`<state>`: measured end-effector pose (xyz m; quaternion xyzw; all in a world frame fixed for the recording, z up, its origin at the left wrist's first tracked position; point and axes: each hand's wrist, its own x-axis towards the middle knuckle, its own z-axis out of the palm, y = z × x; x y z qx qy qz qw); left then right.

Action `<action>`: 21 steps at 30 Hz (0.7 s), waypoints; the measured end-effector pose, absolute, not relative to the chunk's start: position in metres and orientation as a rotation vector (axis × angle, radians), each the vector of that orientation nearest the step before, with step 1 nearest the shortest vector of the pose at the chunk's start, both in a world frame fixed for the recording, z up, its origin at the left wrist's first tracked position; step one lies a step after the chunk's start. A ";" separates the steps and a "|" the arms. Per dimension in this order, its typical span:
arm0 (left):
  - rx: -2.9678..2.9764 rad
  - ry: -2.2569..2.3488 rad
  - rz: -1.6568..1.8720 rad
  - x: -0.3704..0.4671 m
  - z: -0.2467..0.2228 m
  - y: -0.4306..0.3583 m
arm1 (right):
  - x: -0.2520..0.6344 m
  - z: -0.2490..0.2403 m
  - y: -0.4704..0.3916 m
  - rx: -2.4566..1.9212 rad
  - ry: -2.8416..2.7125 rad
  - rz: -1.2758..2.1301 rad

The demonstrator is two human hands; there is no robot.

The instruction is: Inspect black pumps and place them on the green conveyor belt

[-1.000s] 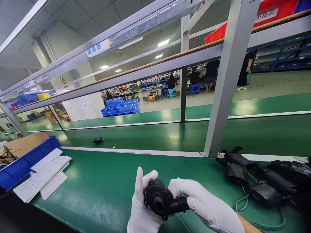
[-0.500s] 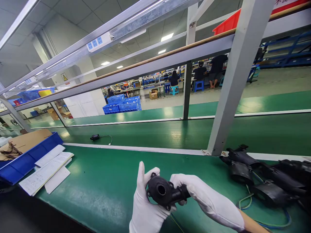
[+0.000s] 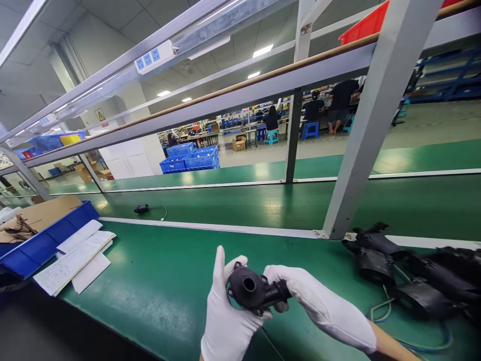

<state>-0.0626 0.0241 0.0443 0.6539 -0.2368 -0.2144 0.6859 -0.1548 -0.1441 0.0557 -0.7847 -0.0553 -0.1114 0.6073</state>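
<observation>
In the head view, a black plastic pump-like housing (image 3: 245, 288) with a round hole in its face and a side spout is held above the green bench. My left hand (image 3: 229, 313), in a white glove, cups it from the left and below, thumb pointing up. Closed around the spout on the right side is my right hand (image 3: 296, 288), also white-gloved; its fingertips are partly hidden. A thin wire hangs beneath the housing. To the right of my right hand, several similar black parts (image 3: 417, 288) lie heaped with green and blue wires.
Papers (image 3: 77, 255) and a blue bin (image 3: 56, 243) with cardboard stand at left. A small black part (image 3: 142, 208) with a wire lies on the green conveyor belt (image 3: 225, 205) behind the bench. A grey post (image 3: 376, 130) rises at right. People sit and stand far back.
The small black part on the belt has slid slightly left. The view has shifted a little. Both hands keep nearly the same hold on the housing.
</observation>
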 end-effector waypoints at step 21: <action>1.886 -0.851 0.392 -0.003 0.012 0.034 | -0.161 0.055 -0.147 -1.711 -0.169 -0.273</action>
